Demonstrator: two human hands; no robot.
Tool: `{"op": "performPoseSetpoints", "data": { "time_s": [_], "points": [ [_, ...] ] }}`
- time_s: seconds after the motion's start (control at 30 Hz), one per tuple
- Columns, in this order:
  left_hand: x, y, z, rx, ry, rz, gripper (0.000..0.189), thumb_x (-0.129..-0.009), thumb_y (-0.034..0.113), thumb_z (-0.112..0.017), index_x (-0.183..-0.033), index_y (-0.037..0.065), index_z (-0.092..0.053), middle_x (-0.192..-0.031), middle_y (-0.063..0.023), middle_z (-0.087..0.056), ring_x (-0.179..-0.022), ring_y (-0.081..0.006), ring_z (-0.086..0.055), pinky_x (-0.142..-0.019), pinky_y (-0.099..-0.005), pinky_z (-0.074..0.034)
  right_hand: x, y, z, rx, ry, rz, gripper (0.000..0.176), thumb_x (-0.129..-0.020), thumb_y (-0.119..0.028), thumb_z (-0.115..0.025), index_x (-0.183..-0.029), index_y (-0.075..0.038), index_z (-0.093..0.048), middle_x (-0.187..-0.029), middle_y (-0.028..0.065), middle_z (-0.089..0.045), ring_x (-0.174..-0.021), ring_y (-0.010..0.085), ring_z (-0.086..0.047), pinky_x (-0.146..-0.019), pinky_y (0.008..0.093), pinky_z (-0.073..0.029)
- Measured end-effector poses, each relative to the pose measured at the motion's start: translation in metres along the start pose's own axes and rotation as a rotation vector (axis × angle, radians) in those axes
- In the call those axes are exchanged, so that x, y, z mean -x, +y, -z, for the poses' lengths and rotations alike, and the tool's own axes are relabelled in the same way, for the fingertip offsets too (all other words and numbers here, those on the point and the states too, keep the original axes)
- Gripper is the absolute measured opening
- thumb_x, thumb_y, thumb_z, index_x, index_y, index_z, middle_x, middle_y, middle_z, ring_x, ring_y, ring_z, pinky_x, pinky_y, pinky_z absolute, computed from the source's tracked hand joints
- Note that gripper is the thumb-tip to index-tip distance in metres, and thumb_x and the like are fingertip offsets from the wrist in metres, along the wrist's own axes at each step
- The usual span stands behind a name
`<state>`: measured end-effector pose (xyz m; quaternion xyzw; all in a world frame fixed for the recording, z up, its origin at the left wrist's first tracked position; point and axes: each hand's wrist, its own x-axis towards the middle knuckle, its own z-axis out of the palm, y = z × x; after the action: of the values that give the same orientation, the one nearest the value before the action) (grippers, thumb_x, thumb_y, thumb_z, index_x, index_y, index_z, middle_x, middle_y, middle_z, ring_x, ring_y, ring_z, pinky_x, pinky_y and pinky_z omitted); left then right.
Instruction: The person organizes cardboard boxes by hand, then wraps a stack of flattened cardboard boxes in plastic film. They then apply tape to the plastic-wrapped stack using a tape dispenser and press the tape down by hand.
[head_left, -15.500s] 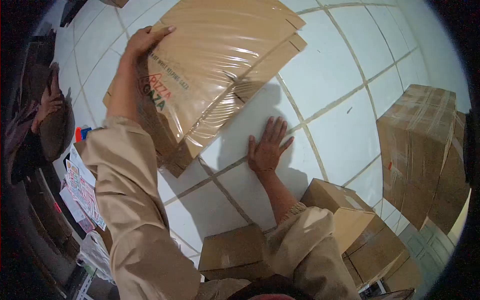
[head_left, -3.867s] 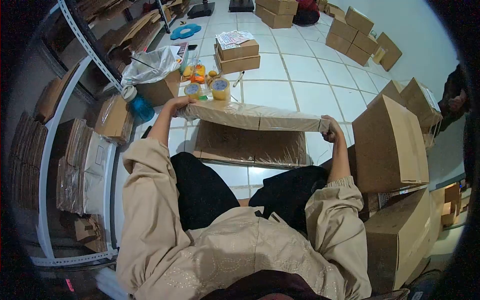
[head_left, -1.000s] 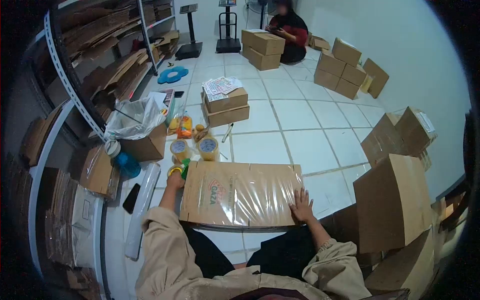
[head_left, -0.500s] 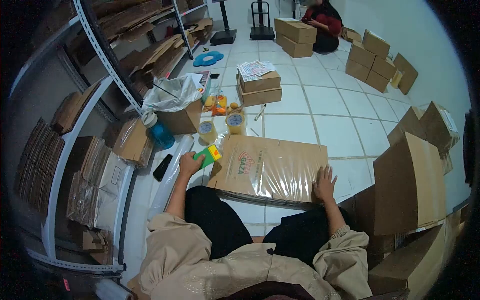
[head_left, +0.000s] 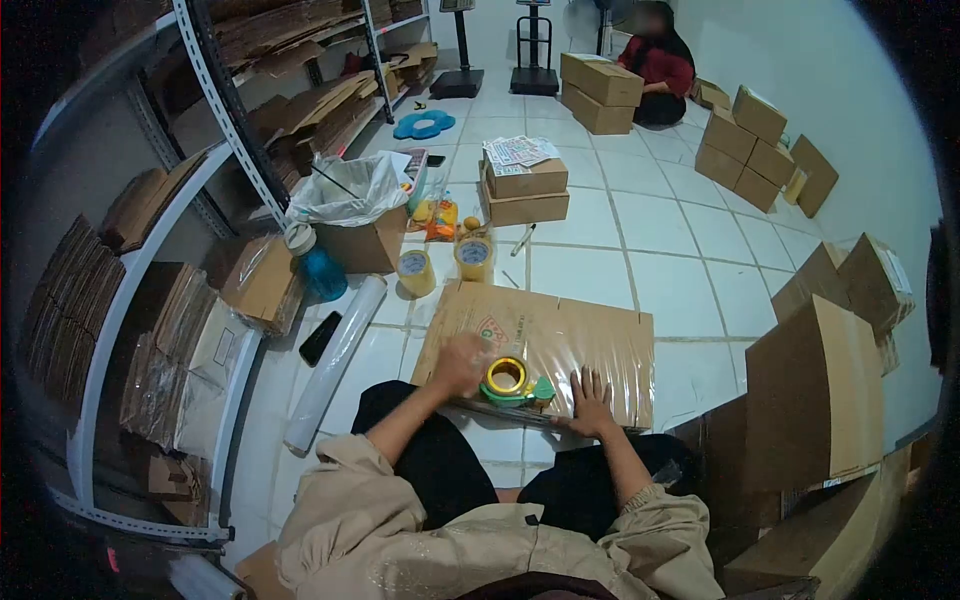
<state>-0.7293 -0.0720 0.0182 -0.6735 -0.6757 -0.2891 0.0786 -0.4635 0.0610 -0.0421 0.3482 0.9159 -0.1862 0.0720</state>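
Note:
A flat stack of cardboard (head_left: 590,335) wrapped in clear plastic lies on the floor before my knees, with red and green print on its left part. My left hand (head_left: 463,365), blurred and closed, is over the stack's left front part, around the left end of a green tape dispenser (head_left: 540,391). The dispenser carries a yellow tape roll (head_left: 506,375) and is at the stack's front edge. My right hand (head_left: 592,402) rests with fingers spread on the plastic, just right of the dispenser, and holds nothing.
Two tape rolls (head_left: 473,257) stand beyond the stack. On the left are a plastic film roll (head_left: 335,365), a phone (head_left: 320,338), a blue bottle (head_left: 320,270) and shelving (head_left: 250,150). Boxes (head_left: 815,385) stand at right. A person (head_left: 660,70) sits at the back.
My left hand has moved right and toward me with the green dispenser, from beside the stack to its front edge. My right hand has slid left along the stack.

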Motion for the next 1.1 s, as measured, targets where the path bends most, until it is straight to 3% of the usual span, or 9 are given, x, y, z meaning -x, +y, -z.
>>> {"op": "performPoseSetpoints", "data": {
  "time_s": [0.03, 0.1, 0.17, 0.23, 0.33, 0.6, 0.73, 0.83, 1.1],
  "points": [
    [-0.011, -0.026, 0.002, -0.138, 0.105, -0.039, 0.020, -0.071, 0.014, -0.058, -0.086, 0.002, -0.058, -0.087, -0.0151, -0.057, -0.089, -0.0314, -0.054, -0.076, -0.0451, -0.041, -0.005, 0.009, -0.009, 0.097, -0.020, 0.033, 0.112, -0.062, -0.065, -0.061, -0.141, -0.014, -0.002, -0.146, 0.0154, 0.007, -0.134, 0.0344, 0.007, -0.102, 0.0588, 0.004],
    [-0.038, -0.090, -0.012, 0.070, 0.127, 0.673, 0.023, -0.066, 0.009, -0.059, -0.088, 0.001, -0.057, -0.089, -0.0178, -0.057, -0.083, -0.0353, -0.056, -0.072, -0.0453, -0.045, -0.005, 0.008, -0.006, 0.092, -0.048, 0.022, 0.112, -0.062, -0.064, -0.061, -0.141, -0.014, -0.001, -0.146, 0.0159, 0.008, -0.134, 0.0350, 0.007, -0.101, 0.0603, 0.004],
    [-0.039, -0.163, -0.031, -0.105, 0.286, 0.620, 0.028, -0.064, 0.008, -0.059, -0.091, 0.000, -0.055, -0.092, -0.0204, -0.058, -0.082, -0.0379, -0.057, -0.071, -0.0450, -0.047, -0.004, 0.004, 0.001, 0.070, -0.082, 0.020, 0.112, -0.063, -0.062, -0.063, -0.141, -0.014, 0.001, -0.145, 0.0174, 0.011, -0.133, 0.0365, 0.009, -0.099, 0.0629, 0.004],
    [-0.045, -0.201, -0.026, -0.124, -0.162, 0.879, 0.037, -0.064, 0.006, -0.055, -0.101, 0.001, -0.054, -0.097, -0.0226, -0.058, -0.092, -0.0375, -0.056, -0.076, -0.0436, -0.047, -0.011, 0.015, -0.015, 0.099, -0.071, 0.040, 0.114, -0.062, -0.064, -0.061, -0.141, -0.012, 0.003, -0.145, 0.0181, 0.011, -0.133, 0.0381, 0.010, -0.097, 0.0641, 0.006],
    [-0.041, -0.264, -0.064, -0.143, -0.496, 0.797, 0.048, -0.064, 0.004, -0.051, -0.112, 0.003, -0.050, -0.103, -0.0250, -0.057, -0.101, -0.0371, -0.054, -0.082, -0.0417, -0.046, -0.014, 0.019, -0.018, 0.124, -0.086, 0.036, 0.116, -0.061, -0.067, -0.060, -0.141, -0.012, 0.005, -0.145, 0.0188, 0.012, -0.133, 0.0388, 0.012, -0.097, 0.0644, 0.006],
    [-0.070, -0.326, -0.099, -0.269, -0.146, 0.626, 0.056, -0.070, 0.007, -0.051, -0.126, 0.005, -0.043, -0.127, -0.0214, -0.042, -0.123, -0.0324, -0.035, -0.104, -0.0382, -0.025, -0.011, 0.014, -0.005, 0.052, -0.106, 0.053, 0.113, -0.064, -0.060, -0.064, -0.141, -0.013, 0.005, -0.145, 0.0190, 0.011, -0.132, 0.0414, 0.009, -0.097, 0.0643, 0.005],
    [-0.121, -0.287, -0.083, 0.492, 0.274, 0.691, 0.061, -0.074, 0.020, -0.065, -0.128, 0.008, -0.040, -0.122, -0.0191, -0.045, -0.119, -0.0331, -0.038, -0.102, -0.0376, -0.029, -0.010, 0.013, -0.002, 0.044, -0.131, 0.012, 0.113, -0.065, -0.059, -0.064, -0.141, -0.014, 0.006, -0.145, 0.0177, 0.012, -0.132, 0.0408, 0.009, -0.097, 0.0644, 0.003],
    [-0.134, -0.244, -0.093, 0.344, 0.029, 0.413, 0.065, -0.069, 0.023, -0.071, -0.125, 0.009, -0.042, -0.121, -0.0189, -0.045, -0.117, -0.0332, -0.040, -0.099, -0.0390, -0.032, -0.011, 0.015, -0.007, 0.039, -0.148, 0.038, 0.110, -0.066, -0.062, -0.061, -0.141, -0.012, 0.002, -0.145, 0.0196, 0.010, -0.132, 0.0403, 0.012, -0.096, 0.0658, 0.005],
    [-0.129, -0.193, -0.082, 0.082, -0.024, 0.514, 0.056, -0.062, 0.034, -0.076, -0.103, 0.001, -0.057, -0.109, -0.0220, -0.046, -0.103, -0.0364, -0.047, -0.088, -0.0403, -0.041, -0.010, 0.015, -0.007, 0.049, -0.126, 0.038, 0.110, -0.065, -0.062, -0.061, -0.141, -0.017, 0.004, -0.145, 0.0166, 0.012, -0.132, 0.0387, 0.012, -0.096, 0.0650, 0.005]
  ]
}}
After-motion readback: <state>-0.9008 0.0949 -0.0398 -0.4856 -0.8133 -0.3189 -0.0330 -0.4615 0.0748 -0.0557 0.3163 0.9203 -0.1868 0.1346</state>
